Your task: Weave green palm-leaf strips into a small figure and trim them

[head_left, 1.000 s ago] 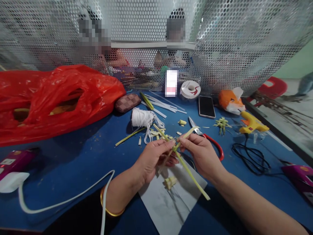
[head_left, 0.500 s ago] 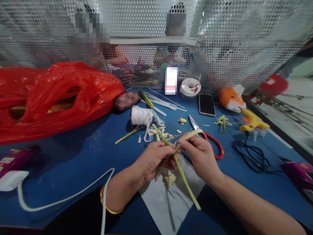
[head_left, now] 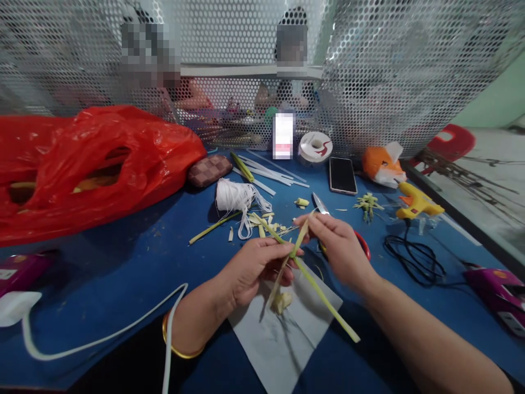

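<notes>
Between both hands several green leaf strips (head_left: 327,300) cross at one knot-like spot. My left hand (head_left: 262,262) pinches them at this crossing, thumb on top. A strip end slants down to the lower right, and a drier one hangs below the fingers. My right hand (head_left: 340,241) pinches the end of another strip (head_left: 302,232), holding it up and to the right. Under the hands lies a white sheet (head_left: 279,350) with a crumpled pale yellow-green piece (head_left: 281,302) on it. Red-handled scissors (head_left: 321,203) lie partly hidden behind my right hand.
White string (head_left: 233,196), leaf scraps (head_left: 268,224) and a phone (head_left: 343,175) lie beyond the hands. A yellow glue gun (head_left: 418,201) with a black cable sits right. A red plastic bag (head_left: 156,131) fills the left; a white cable (head_left: 110,343) crosses my left forearm. Two people sit behind the perforated screen.
My right hand has pulled its strip from pointing right to standing more upright. The lower strip end has swung to the right. My left hand keeps its pinch at the crossing.
</notes>
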Motion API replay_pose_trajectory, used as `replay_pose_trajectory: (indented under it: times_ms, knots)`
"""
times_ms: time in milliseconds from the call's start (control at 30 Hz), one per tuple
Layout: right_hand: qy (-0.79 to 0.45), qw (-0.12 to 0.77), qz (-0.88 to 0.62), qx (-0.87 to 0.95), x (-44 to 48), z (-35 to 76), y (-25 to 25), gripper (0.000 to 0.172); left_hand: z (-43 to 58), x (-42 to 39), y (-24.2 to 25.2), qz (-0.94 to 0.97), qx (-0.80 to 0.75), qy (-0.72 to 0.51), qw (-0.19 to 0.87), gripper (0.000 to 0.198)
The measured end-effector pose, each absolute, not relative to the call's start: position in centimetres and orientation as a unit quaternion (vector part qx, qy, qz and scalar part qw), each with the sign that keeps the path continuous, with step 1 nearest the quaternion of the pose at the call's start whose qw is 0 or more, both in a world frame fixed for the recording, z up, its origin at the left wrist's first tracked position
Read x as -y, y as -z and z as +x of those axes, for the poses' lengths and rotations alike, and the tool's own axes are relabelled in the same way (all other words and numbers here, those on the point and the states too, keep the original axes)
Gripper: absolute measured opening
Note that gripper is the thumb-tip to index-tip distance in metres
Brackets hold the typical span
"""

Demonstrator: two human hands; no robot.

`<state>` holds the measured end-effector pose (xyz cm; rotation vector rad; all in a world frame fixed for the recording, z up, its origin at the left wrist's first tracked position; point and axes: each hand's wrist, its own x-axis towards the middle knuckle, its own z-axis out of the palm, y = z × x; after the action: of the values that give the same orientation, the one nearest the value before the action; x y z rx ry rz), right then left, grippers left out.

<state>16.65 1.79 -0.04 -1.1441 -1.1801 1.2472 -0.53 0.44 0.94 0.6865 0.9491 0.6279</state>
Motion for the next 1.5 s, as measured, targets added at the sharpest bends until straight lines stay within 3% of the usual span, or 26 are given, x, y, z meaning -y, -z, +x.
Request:
replay_pose_trajectory:
  times_ms: [167,300,467,567,833,1000,1200,1500]
  knots:
    - [-0.625,0.547,-0.455,0.322,-3.7,18.1,0.6,0.033,-1.0,-0.6,-1.2,0.324,-0.402,-0.261,0.815,0.021]
    - [-0.648,0.445,-0.486,0.382,-3.6,18.5,0.7,0.033,-0.9,-0.3,-1.2,0.348,-0.399,-0.237,0.814,0.02]
    - [-0.739,0.315,-0.39,0.45,-2.0,17.4,0.3,0.03,-0.4,0.2,-0.7,0.363,-0.398,-0.195,0.82,0.018]
    - [-0.75,0.341,-0.362,0.437,-1.4,16.6,0.4,0.022,-0.2,0.3,-0.4,0.367,-0.401,-0.169,0.822,0.021]
    - [-0.711,0.432,-0.379,0.405,-0.4,15.2,0.4,0.026,-0.6,0.3,-0.3,0.407,-0.383,-0.154,0.815,0.021]
    - [-0.683,0.442,-0.409,0.414,-0.7,15.2,0.6,0.027,-0.4,0.2,-0.4,0.372,-0.387,-0.2,0.82,0.022]
    - [-0.557,0.544,-0.496,0.384,-1.3,15.5,1.1,0.028,-0.5,-0.8,-1.0,0.256,-0.437,-0.431,0.747,0.02]
    - [-0.627,0.423,-0.418,0.503,1.0,13.5,0.3,0.024,-0.3,-0.7,-0.8,0.253,-0.402,-0.488,0.732,0.03]
